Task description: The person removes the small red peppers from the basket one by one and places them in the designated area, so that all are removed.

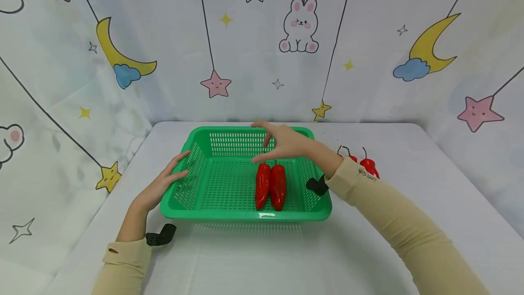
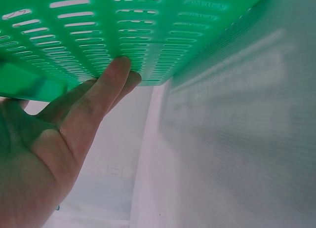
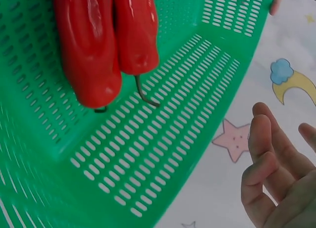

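Note:
A green plastic basket (image 1: 245,215) with slotted walls stands on the white table. Two glossy red peppers (image 1: 278,188) lie side by side in its right half, stems pointing to the far side. My left hand (image 1: 161,185) holds the basket's left rim; in the left wrist view its fingers (image 2: 94,107) lie along the outside of the slotted wall. Over the far right part of the basket, my right hand (image 1: 288,142) hovers with thumb and fingers spread apart, holding nothing. In the right wrist view both peppers (image 3: 91,50) show clear of that hand.
More red peppers (image 1: 370,166) lie on the table right of the basket, partly hidden behind the right forearm. A cloth backdrop (image 1: 254,35) printed with stars, moons and rabbits hangs behind the table (image 1: 245,263). A black wrist device (image 1: 161,235) sits on the left wrist.

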The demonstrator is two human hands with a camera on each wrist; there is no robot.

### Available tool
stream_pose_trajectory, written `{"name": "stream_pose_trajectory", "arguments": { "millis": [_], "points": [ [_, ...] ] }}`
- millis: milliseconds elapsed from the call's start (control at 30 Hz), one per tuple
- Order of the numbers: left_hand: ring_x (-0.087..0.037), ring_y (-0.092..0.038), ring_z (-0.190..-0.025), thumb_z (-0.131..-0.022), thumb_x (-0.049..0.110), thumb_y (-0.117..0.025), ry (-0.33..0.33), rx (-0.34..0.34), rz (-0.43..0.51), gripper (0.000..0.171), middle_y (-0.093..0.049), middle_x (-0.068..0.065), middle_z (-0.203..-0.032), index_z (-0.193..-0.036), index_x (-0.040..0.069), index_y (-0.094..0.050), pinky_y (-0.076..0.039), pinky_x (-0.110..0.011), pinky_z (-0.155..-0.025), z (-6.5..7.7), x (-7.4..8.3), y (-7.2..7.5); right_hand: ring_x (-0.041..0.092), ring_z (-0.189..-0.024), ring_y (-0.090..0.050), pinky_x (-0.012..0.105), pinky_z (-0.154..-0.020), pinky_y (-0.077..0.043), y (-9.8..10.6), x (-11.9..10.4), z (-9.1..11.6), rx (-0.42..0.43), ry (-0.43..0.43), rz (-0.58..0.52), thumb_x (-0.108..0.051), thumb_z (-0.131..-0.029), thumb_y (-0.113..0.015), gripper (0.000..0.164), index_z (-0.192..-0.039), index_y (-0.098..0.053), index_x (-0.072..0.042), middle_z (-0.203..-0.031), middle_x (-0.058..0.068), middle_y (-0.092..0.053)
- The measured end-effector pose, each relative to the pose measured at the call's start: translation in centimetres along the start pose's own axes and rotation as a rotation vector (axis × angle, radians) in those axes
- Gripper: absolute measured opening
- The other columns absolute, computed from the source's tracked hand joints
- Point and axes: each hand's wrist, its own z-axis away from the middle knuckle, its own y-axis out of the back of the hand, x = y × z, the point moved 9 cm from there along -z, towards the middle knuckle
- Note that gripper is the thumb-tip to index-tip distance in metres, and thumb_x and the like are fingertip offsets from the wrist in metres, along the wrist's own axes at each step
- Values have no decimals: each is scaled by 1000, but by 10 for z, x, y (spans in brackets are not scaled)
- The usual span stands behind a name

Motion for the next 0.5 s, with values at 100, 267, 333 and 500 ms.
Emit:
{"name": "stream_pose_trajectory", "arguments": {
  "millis": [100,267,333,500],
  "points": [
    [-35,6,-135,-98,29,-40,3,0,0,58,10,-5,-152,-148,26,-10,-13,-64,-98,0,1,0,15,-67,-56,30,-64,-46,-10,3,-4,-50,-35,10,-60,-70,-68,91,-143,-24,-27,-96,-1,-59],
    [-35,6,-135,-98,29,-40,8,1,-4,58,10,-5,-152,-148,25,-10,-13,-64,-98,0,2,0,13,-77,-57,29,-65,-47,-27,7,-8,-130,-77,42,-62,-69,-67,92,-143,-25,-26,-98,3,-60],
    [-36,4,-135,-98,30,-40,11,2,0,59,9,-5,-152,-148,25,-10,-15,-63,-98,0,2,0,12,-80,-55,28,-66,-46,-32,9,-10,-152,-86,70,-63,-69,-66,91,-143,-25,-27,-96,1,-59],
    [-36,0,-135,-98,32,-41,11,3,6,59,9,-5,-152,-148,26,-10,-18,-61,-98,-1,0,0,12,-79,-54,27,-65,-46,-42,11,-15,-190,-104,116,-65,-68,-66,92,-142,-27,-25,-87,0,-59]
  ]
}}
